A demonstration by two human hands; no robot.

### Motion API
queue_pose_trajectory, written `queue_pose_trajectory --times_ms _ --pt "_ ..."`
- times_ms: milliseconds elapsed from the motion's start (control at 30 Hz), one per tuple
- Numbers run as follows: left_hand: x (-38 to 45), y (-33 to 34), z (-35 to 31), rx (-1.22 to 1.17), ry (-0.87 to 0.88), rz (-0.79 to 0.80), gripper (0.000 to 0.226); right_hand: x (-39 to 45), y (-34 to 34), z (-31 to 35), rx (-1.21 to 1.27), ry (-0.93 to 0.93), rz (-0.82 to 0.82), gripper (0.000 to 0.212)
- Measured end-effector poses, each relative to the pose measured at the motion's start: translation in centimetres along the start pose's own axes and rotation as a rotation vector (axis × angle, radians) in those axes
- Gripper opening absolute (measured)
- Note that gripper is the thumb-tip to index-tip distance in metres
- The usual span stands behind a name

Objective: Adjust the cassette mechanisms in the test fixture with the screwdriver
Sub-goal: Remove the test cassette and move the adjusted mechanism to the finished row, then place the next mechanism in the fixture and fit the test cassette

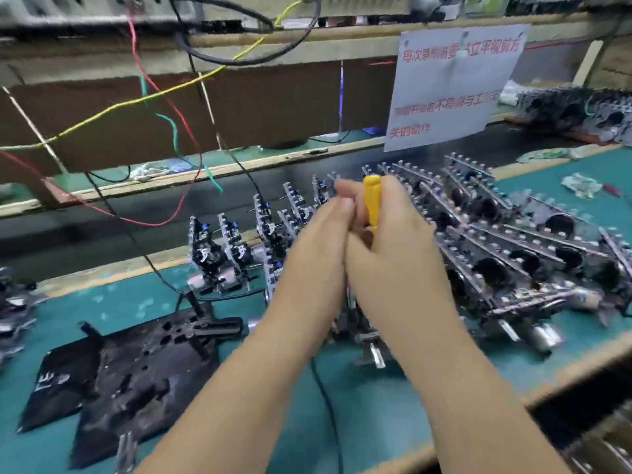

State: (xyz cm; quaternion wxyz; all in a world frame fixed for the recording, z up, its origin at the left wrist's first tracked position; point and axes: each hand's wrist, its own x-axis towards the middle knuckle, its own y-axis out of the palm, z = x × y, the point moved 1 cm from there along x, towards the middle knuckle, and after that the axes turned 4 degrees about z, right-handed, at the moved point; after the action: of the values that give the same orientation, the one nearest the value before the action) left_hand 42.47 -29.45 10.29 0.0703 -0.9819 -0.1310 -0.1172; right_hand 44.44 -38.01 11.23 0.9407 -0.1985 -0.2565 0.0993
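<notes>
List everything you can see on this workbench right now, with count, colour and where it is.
screwdriver: one, yellow handle, upright at centre, tip hidden
cassette mechanisms: many, silver and black, stacked right of the hands
standing mechanisms: a row, count unclear, left of the hands
black fixture plate: one, lower left on the mat
mat: one, teal, covers the bench
paper notice: one, white with red writing, hanging upper right
wires: several, yellow, red, green, black, hanging upper left
left hand: against the right hand, grip unclear
right hand: grips the screwdriver

Glossy yellow plastic screwdriver [372, 203] (smooth); shiny metal mechanisms [496, 241]
</notes>
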Motion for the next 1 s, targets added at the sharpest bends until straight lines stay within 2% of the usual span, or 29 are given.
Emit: queue_pose_trajectory --times_ms 100,167,300,400,467,533,633,700,767,867,933,1000 --pt "-4.5 -8.6 1.1 0.225 -0.093 -0.138 0.032 -1.7 6.9 2.9 0.073 -0.074 0.277 0.028" --pt "-7.6 -13.7 1.5 0.441 -0.142 -0.206 0.028 -2.9 10.7 4.8 0.077 -0.143 0.41 0.023" --pt "-13.5 -20.9 1.1 0.802 -0.121 -0.299 0.022 -5.2 16.9 8.0 0.091 -0.268 0.551 0.037" --pt "-16.7 -26.2 0.9 1.071 -0.139 -0.341 0.03 -6.6 20.6 10.3 0.083 -0.344 0.657 0.03" --pt "-19.1 -30.5 0.9 1.209 -0.218 -0.453 0.036 -7.4 22.8 11.5 0.067 -0.366 0.718 0.025" --pt "-21.4 -35.0 1.2 1.311 -0.36 -0.536 0.047 -7.9 24.7 12.4 0.035 -0.383 0.767 0.026" --pt "-23.5 -39.2 2.0 1.355 -0.591 -0.463 0.058 -8.5 27.2 13.5 -0.023 -0.419 0.83 0.024" --pt "-23.9 -39.7 2.6 1.298 -0.659 -0.406 0.056 -8.9 28.8 14.2 -0.055 -0.456 0.852 0.025" --pt "-24.4 -39.6 3.1 1.281 -0.595 -0.403 0.048 -9.4 29.8 14.7 -0.061 -0.48 0.879 0.03" --pt "-24.8 -38.2 2.4 1.328 -0.3 -0.414 0.043 -9.9 30.3 14.8 -0.038 -0.502 0.894 0.036" --pt "-24.6 -36.6 1.6 1.361 -0.098 -0.319 0.039 -9.7 29.9 14.6 -0.053 -0.515 0.944 0.041" --pt "-24.0 -35.4 1.0 1.365 0.01 -0.233 0.04 -9.0 28.9 14.2 -0.085 -0.495 1.023 0.045"
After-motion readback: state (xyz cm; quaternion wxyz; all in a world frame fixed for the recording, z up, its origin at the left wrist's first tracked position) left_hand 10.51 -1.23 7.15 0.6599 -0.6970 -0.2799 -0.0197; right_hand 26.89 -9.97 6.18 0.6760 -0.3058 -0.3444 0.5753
